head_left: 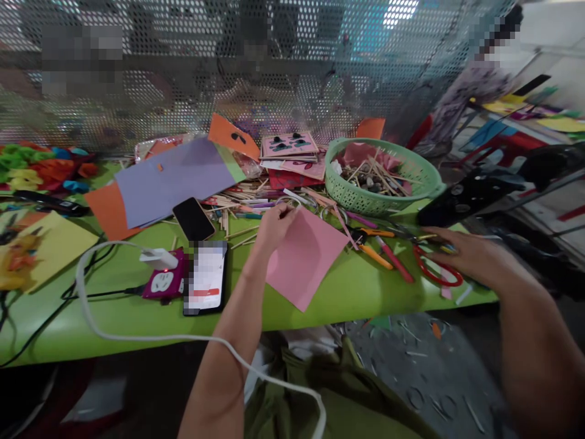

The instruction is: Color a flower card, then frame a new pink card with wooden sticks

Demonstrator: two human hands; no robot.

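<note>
Head view: the left hand (274, 227) pinches the upper corner of a pink paper sheet (305, 256) lying flat on the green table (356, 286). The right hand (461, 255) rests, fingers spread, on red-handled scissors (434, 271). Farther back stands a green basket (381, 177).

A perforated metal screen (183, 73) fills the top of the frame, bright daylight glowing through at the upper right. Below it runs the green table (114, 311), and at lower right grey floor (434, 378) lies littered with scraps.
</note>
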